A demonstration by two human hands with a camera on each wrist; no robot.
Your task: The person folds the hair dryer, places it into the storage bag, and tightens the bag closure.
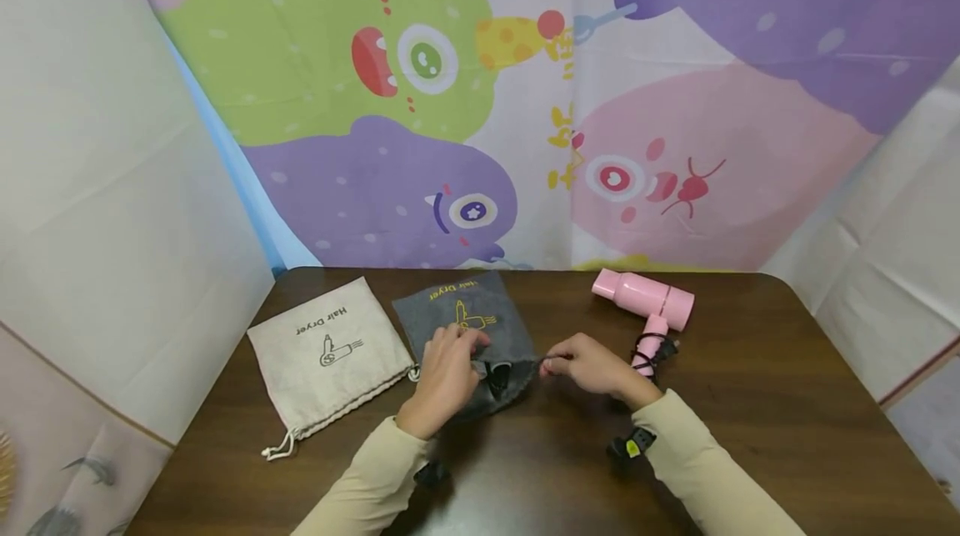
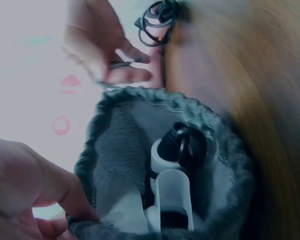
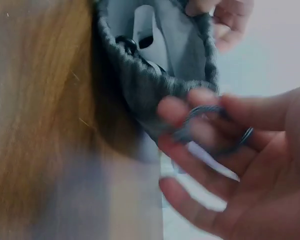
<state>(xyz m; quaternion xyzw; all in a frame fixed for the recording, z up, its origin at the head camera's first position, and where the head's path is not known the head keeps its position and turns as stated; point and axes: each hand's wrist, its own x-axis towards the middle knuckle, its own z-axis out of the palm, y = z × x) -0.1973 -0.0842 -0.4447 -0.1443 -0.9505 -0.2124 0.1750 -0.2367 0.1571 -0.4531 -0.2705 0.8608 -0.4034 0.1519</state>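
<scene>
2 hands at the mouth of a grey bag

Take the grey bag [image 1: 506, 326] as clock centre, with 12 toward the cartoon curtain [image 1: 540, 186]. Its closed end lies at the far edge of the brown table [image 1: 525, 486]; its wide mouth faces about 5. The left hand [image 1: 447, 369] pinches the bag's rim; the right hand [image 1: 588, 365], at 3, holds a dark drawstring [image 3: 206, 108] looped between thumb and fingers. Inside, the left wrist view shows a white object [image 2: 172, 177] and a black cable [image 2: 171, 146], ringed by the gathered rim.

A white bag [image 1: 352, 365] lies flat at 9, just beside the grey 1, its cord trailing at 8. A pink hair dryer [image 1: 645, 294] lies between 2 and 3, nozzle near the far edge, a black cord [image 1: 660, 346] around its handle.

Wood shows between grey bag and dryer at 2. A broader stretch runs to the table's side edge at 4, beyond the right sleeve [image 1: 697, 453]; another spreads at 6, between both forearms.
</scene>
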